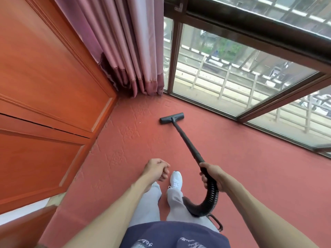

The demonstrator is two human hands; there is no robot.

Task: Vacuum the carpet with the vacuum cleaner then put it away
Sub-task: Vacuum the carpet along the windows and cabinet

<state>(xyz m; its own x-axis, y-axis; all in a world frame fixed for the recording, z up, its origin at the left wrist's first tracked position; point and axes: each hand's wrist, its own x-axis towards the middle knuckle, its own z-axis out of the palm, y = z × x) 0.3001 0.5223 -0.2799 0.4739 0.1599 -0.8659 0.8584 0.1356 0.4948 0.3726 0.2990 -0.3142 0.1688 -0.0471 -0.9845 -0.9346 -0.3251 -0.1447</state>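
The right hand (pixel 212 177) grasps the vacuum cleaner's black wand (pixel 186 140) where it meets the ribbed hose (pixel 211 197). The floor nozzle (pixel 172 118) lies flat on the red carpet (pixel 250 176), ahead of both hands, near the window (pixel 232 68). The left hand (pixel 157 170) hangs loosely curled, holding nothing, left of the wand.

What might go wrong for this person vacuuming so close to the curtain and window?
The floor head sits near the curtain hem; pushed further into the corner, it might suck in the fabric. The hose loops behind the legs beside the white shoe, so a backward step might trip on it. Only the right hand grips the wand; the left hand hangs free.
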